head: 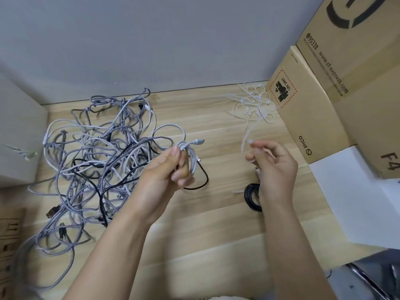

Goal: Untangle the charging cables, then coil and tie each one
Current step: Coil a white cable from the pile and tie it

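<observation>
A big tangle of grey, white and black braided charging cables (99, 156) covers the left of the wooden table (216, 224). My left hand (166, 169) grips a small coil of light grey cable (190, 152), its plug sticking out to the right. My right hand (275, 167) pinches a white cable tie (249, 135) that rises up and back from my fingertips. A coiled black cable (252, 197) lies on the table just under my right wrist. A loose heap of white cable ties (255, 102) lies at the back right.
Cardboard boxes (337, 94) stand stacked along the right side, with a white sheet (357, 202) in front of them. A grey box (19, 135) sits at the left edge, another carton (8, 245) below it. A grey wall closes off the back.
</observation>
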`<state>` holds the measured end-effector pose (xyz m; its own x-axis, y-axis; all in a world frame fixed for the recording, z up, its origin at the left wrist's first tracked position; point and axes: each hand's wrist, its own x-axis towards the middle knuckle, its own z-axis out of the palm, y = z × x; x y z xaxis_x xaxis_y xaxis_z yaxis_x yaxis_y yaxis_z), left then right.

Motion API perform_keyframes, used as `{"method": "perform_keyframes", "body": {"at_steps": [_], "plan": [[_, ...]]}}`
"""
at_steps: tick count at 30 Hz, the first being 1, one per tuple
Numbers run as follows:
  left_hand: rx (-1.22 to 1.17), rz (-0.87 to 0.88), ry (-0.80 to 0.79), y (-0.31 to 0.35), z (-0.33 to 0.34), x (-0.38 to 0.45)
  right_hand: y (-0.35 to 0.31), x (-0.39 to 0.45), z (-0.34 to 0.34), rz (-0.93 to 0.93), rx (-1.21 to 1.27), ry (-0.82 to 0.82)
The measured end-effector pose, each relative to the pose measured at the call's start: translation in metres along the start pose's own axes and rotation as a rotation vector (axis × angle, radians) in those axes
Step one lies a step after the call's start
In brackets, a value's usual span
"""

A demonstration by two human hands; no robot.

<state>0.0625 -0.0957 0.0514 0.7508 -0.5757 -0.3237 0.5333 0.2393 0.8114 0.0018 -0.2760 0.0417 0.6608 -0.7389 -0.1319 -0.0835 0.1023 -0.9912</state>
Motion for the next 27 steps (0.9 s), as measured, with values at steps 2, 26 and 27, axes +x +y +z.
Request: {"method": "perform_keyframes", "body": {"at_steps": [2, 26, 27], "plan": [[0.045, -0.002, 0.036, -0.001, 0.001, -0.01, -0.014, -0.033, 0.007, 0.066, 0.168, -0.095], [1.044, 0.427, -0.062, -0.002, 0.021, -0.084, -0.026, -0.126, 0.025, 0.479, 0.29, -0.298], [1.039, 0.429, -0.076, -0.002, 0.021, -0.084, -0.027, -0.125, 0.024, 0.503, 0.354, -0.31]]}}
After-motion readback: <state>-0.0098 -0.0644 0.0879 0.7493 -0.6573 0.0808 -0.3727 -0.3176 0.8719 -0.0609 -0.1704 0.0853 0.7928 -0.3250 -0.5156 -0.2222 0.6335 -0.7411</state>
